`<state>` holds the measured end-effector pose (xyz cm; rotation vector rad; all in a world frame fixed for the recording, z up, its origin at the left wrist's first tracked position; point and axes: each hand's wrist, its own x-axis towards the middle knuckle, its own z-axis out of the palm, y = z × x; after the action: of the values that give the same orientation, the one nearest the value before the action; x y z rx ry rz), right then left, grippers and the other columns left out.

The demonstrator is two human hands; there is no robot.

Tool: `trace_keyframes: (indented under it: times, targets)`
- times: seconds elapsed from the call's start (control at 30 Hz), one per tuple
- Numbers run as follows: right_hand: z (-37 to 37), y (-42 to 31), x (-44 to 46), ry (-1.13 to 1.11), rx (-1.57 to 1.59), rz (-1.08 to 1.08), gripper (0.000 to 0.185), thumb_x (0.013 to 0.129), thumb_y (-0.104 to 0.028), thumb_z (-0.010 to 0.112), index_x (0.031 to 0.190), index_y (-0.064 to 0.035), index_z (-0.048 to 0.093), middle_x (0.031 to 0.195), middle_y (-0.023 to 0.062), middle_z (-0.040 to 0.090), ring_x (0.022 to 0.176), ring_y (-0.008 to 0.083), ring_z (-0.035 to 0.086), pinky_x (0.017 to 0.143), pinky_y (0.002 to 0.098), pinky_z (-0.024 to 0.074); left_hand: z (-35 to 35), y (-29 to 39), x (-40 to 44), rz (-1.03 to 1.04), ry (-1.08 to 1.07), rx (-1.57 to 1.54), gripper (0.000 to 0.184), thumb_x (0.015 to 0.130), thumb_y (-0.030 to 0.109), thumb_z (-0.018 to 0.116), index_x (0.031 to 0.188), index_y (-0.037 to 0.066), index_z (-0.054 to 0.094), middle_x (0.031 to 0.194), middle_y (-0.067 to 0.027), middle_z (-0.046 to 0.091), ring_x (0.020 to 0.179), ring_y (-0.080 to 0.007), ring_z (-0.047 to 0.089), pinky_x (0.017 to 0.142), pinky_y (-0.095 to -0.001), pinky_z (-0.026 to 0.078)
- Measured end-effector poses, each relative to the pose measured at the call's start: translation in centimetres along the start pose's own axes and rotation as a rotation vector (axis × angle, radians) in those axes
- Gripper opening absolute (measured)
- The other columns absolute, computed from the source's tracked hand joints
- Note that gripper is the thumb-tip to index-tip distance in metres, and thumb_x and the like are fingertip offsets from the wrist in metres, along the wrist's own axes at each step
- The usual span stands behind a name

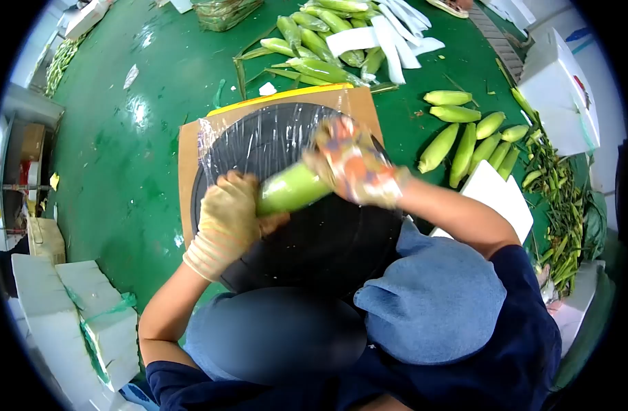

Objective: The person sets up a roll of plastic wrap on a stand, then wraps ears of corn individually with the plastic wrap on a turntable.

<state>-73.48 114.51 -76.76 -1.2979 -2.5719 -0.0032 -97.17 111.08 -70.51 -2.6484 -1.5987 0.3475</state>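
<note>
An ear of corn [291, 189] in its green husk lies tilted between my two gloved hands, with shiny clear film over it. My left hand [229, 212], in a pale knit glove, is closed round its lower left end. At the upper right end, my right hand [353, 159] grips it in a glove with an orange and purple pattern, slightly blurred. Clear plastic film [259, 135] stretches behind the corn across a round black surface [293, 253]. A cardboard sheet [188, 171] with a yellow strip [279, 98] at its far edge lies under that surface.
Wrapped corn ears [321, 68] are heaped at the far side with white foam strips [387, 49]. Several unwrapped ears [439, 147] lie on the green floor [115, 157] at right. Husk scraps [559, 219] and a white foam box [557, 96] stand further right; foam boxes [98, 312] are at left.
</note>
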Motion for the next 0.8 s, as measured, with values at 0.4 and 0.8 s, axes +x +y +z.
trace_keyframes:
  times: [0.4, 0.8]
  targets:
    - [2.8, 4.8, 13.5, -0.451, 0.839, -0.264, 0.049, 0.099, -0.040, 0.044, 0.127, -0.0015, 0.054, 0.133, 0.0149, 0.054, 0.124, 0.0265, 0.051, 0.107, 0.0350, 0.0382, 4.0, -3.6, 8.1, 0.150, 0.354, -0.278, 0.076, 0.065, 0.051, 0.080, 0.115, 0.000, 0.054, 0.091, -0.0138, 0.062, 0.084, -0.0302, 0.062, 0.074, -0.0378, 0.050]
    - [1.2, 0.5, 5.3, -0.299, 0.609, -0.269, 0.050, 0.098, -0.041, 0.046, 0.136, -0.0082, 0.048, 0.144, 0.0128, 0.044, 0.136, 0.0288, 0.038, 0.110, 0.0440, 0.0302, 0.7, 4.5, -6.2, -0.641, -1.561, -1.749, 0.052, 0.091, 0.049, 0.061, 0.117, 0.004, 0.063, 0.100, -0.0102, 0.069, 0.084, -0.0177, 0.066, 0.072, -0.0300, 0.054]
